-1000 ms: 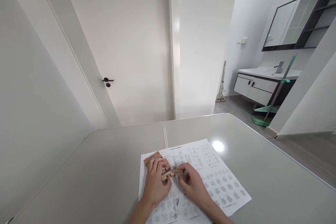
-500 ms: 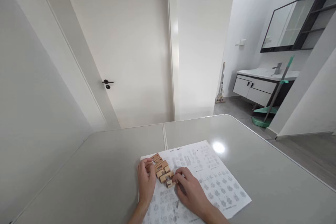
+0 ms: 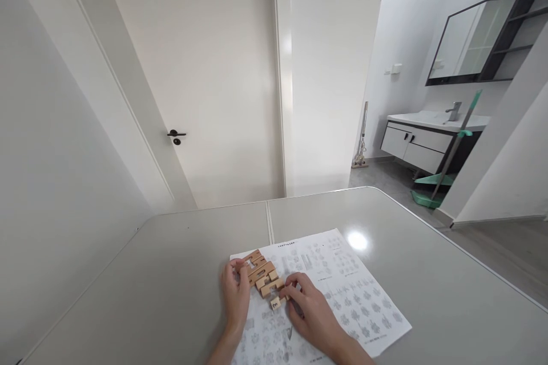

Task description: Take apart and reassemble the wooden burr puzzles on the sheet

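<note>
Several notched wooden puzzle pieces [image 3: 261,267] lie side by side in a slanting row on a printed paper sheet [image 3: 359,288]. At the row's near end is a pale wooden piece with a "3" on its end [image 3: 275,303]. My right hand [image 3: 311,312] has its thumb and fingers closed on this piece; the fingertips hide part of it. Beside the row's upper left end, my left hand [image 3: 236,292] has bent fingers, thumb and forefinger apart, tips close to the reddish pieces. Whether they touch the wood I cannot tell.
The grey table [image 3: 171,285] has a seam across it and a pale rim. Beyond its far edge stands a white door with a black handle [image 3: 176,134]. Off to the right are a washbasin cabinet [image 3: 413,141], a green dustpan [image 3: 424,198] and a mop [image 3: 361,145].
My left hand has drawn slightly left, uncovering more of the reddish pieces. The numbered piece has shifted a little and turned under my right fingers.
</note>
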Action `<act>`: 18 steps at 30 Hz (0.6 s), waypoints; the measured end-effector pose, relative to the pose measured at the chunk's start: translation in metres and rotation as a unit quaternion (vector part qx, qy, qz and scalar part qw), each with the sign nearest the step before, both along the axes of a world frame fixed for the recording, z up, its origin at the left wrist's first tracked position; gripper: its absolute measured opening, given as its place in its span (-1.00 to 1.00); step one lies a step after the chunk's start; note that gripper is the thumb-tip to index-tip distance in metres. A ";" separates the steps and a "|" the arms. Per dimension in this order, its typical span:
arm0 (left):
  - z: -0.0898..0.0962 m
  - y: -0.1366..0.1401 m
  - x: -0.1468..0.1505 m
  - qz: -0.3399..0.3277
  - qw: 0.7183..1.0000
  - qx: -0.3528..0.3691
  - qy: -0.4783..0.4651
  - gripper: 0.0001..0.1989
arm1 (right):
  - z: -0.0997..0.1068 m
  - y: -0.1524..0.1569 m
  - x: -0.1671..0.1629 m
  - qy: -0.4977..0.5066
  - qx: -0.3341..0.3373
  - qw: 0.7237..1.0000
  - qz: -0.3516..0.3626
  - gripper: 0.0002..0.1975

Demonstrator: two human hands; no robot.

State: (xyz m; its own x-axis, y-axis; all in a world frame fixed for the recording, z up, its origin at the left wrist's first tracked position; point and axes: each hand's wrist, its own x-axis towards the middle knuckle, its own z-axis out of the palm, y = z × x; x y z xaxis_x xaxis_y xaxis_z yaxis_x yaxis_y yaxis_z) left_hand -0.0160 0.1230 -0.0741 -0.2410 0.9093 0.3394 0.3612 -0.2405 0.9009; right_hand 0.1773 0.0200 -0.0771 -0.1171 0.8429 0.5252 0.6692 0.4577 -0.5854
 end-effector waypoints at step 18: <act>0.001 -0.003 -0.001 -0.002 1.000 -0.024 -0.005 -0.73 | -0.004 0.000 -0.002 0.019 -0.056 0.998 0.000 -0.62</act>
State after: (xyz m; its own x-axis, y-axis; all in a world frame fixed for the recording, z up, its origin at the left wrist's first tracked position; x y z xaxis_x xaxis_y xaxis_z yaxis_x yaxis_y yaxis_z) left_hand -0.0168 0.1205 -0.0734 -0.2397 0.9258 0.2922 0.3513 -0.1979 0.9151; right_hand 0.1757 0.0197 -0.0813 -0.0983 0.8969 0.4312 0.6462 0.3871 -0.6577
